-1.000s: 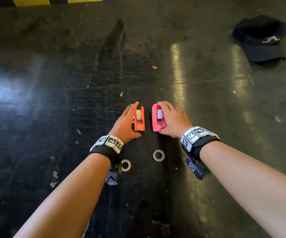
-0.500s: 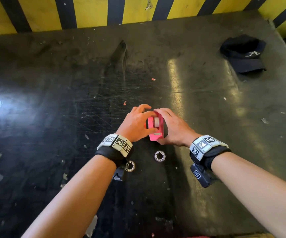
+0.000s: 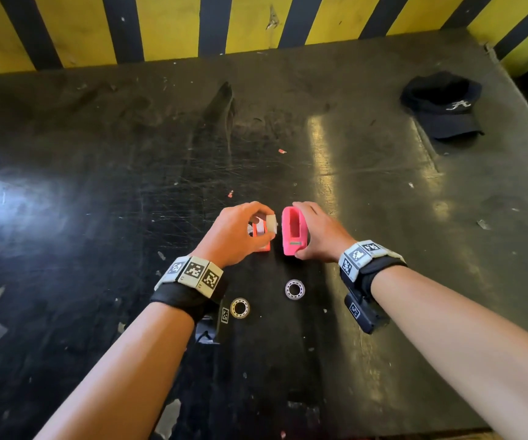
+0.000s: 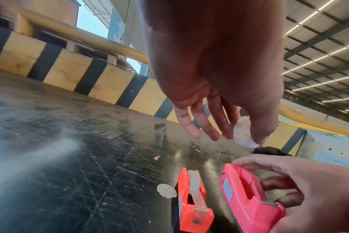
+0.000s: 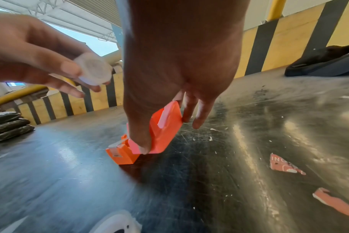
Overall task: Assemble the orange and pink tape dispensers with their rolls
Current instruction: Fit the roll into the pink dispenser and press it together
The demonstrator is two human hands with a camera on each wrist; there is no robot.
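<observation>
Fingers (image 4: 258, 134) of the left hand (image 3: 234, 233) pinch one small white tape roll (image 4: 242, 132), held in the air above the counter (image 3: 97, 217); the other fingers of that hand hang loosely spread. Fingers (image 5: 187, 113) and thumb of the right hand (image 3: 323, 236) curl round the pink plastic tape dispenser (image 3: 292, 231), which stands on the dark scratched counter with its roll slot empty. Just beside it to the left stands the orange plastic tape dispenser (image 4: 193, 203), untouched.

Count: two dispensers, one roll in hand, and two small metal-looking rings (image 3: 294, 289) lying flat on the counter nearer the person, one partly beside the left wrist strap (image 3: 239, 308).

The head view hides most of the orange dispenser under the left hand; the left wrist view shows it whole, with a grey strip of what may be tape running along its top slot to the cutter. The right wrist view shows the pink dispenser tilted under the thumb, its colour reading nearly orange there, and the roll's round flat face. Whether the orange dispenser carries a full roll is hard to make out.

One dark cap (image 3: 443, 106) with a white emblem lies well apart at the far right, before a yellow-and-black striped wall (image 3: 177, 23). Pink scraps (image 5: 283, 164) lie scattered on the counter.
</observation>
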